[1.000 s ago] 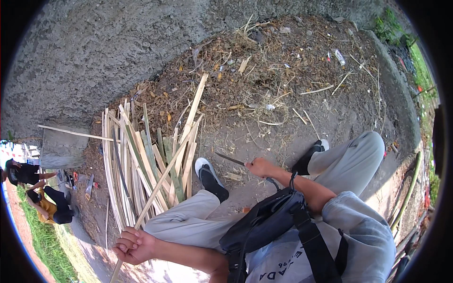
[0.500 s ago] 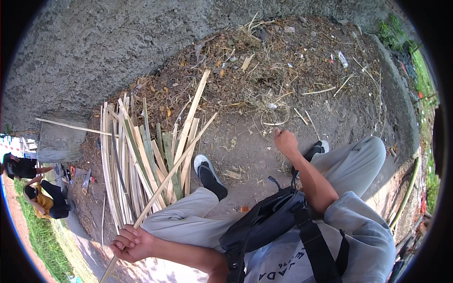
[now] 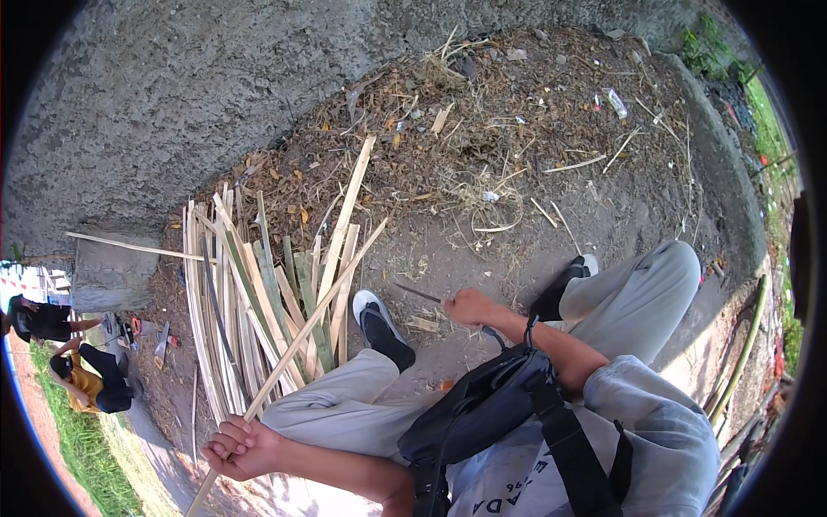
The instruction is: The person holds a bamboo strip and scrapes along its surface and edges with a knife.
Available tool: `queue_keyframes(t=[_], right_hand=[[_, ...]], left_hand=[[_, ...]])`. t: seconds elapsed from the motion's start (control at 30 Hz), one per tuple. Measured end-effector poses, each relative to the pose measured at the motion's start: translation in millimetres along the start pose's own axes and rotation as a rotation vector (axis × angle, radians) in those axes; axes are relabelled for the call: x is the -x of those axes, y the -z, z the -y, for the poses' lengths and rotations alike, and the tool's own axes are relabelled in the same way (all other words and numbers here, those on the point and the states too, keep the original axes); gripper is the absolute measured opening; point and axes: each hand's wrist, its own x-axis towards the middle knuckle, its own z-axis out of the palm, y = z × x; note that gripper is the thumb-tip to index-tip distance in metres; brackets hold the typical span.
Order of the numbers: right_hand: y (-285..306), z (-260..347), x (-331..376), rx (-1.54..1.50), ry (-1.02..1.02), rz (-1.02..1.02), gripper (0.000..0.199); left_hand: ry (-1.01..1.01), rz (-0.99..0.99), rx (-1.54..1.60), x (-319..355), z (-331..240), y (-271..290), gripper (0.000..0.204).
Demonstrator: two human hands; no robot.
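My left hand (image 3: 242, 447), at the lower left, is closed round a long pale bamboo strip (image 3: 303, 332). The strip slants up and to the right across a pile of split bamboo strips (image 3: 250, 302), some pale and some green-skinned. In front of my body, my right hand (image 3: 472, 308) grips a knife (image 3: 417, 292). Its thin dark blade points left, toward my left shoe, and its handle is hidden in the fist. A gap separates the blade from the strip.
A rough grey wall (image 3: 198, 95) rises beyond the pile. Dry leaves and shavings (image 3: 482, 112) litter the dirt. My black bag (image 3: 478, 401) hangs at my waist. At far left, two people (image 3: 90, 375) are near some tools (image 3: 162, 340). A low concrete edge (image 3: 724, 155) runs along the right.
My right hand has moved left and down toward my body, and the knife blade now shows. My left hand stays nearly in place with the bamboo strip.
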Motion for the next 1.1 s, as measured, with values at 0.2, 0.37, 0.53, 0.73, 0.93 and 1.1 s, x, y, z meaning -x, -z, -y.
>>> queue_keyframes(t=[0.2,0.37,0.53,0.73,0.93,1.1], right_hand=[[15,-34,-13,0.033,-0.157,-0.303,0.051],[66,-46,9,-0.025,-0.263,-0.552,0.051],[122,-59,33,-0.517,-0.398,-0.663,0.061],[125,-81,26,-1.011,-0.190,-0.774,0.055],[99,-14,65,-0.824,-0.081,-0.523,0.054],[44,5,53,-0.457,0.058,-0.483,0.061]], left_hand=[[-0.029,-0.016,0.004,-1,-4,6,0.037],[-0.046,0.011,0.034,-3,-1,9,0.036],[-0.015,0.029,0.021,0,-1,7,0.037],[0.030,0.041,0.031,4,6,2,0.038],[0.087,0.100,0.026,12,18,-10,0.035],[0.158,0.088,-0.028,31,30,-35,0.036]])
